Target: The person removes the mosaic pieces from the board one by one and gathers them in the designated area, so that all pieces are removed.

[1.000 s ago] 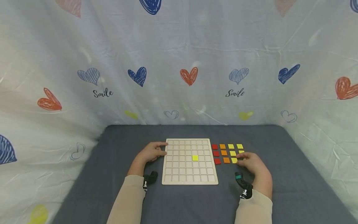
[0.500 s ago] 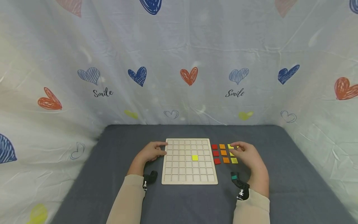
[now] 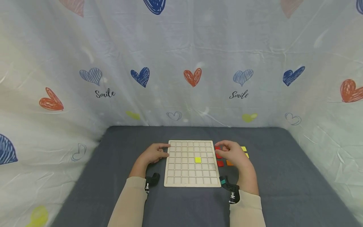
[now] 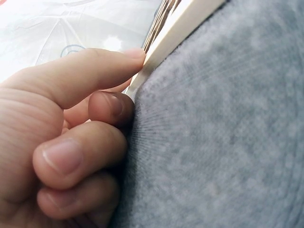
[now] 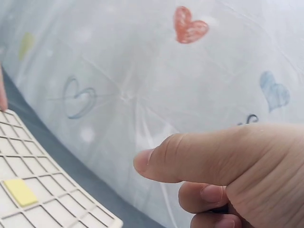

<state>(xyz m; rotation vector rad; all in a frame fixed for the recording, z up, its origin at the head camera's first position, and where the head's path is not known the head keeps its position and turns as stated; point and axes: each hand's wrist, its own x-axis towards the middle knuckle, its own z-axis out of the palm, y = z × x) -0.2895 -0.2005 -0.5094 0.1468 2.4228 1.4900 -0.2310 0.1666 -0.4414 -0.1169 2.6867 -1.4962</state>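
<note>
A pale wooden grid board (image 3: 185, 173) lies on the grey cloth, with one yellow square tile (image 3: 198, 160) right of its middle. My left hand (image 3: 153, 153) touches the board's left edge with thumb and index finger; in the left wrist view its other fingers are curled. At the upper right edge of the board, my right hand (image 3: 233, 154) hovers above the loose tiles, thumb and index finger apart. No tile shows between them. Beneath it, red tiles (image 3: 220, 163), part of an orange tile (image 3: 229, 162) and yellow tiles (image 3: 244, 148) peek out; others are hidden.
The grey cloth (image 3: 187, 208) covers the table and continues around the board. A white curtain (image 3: 167, 47) printed with hearts and "Smile" hangs at the back and both sides. Each wrist bears a black camera mount (image 3: 153, 179).
My right hand has moved left from the yellow tiles, past the orange ones, to the red column near the board's right edge. The left hand and the board stay in place.
</note>
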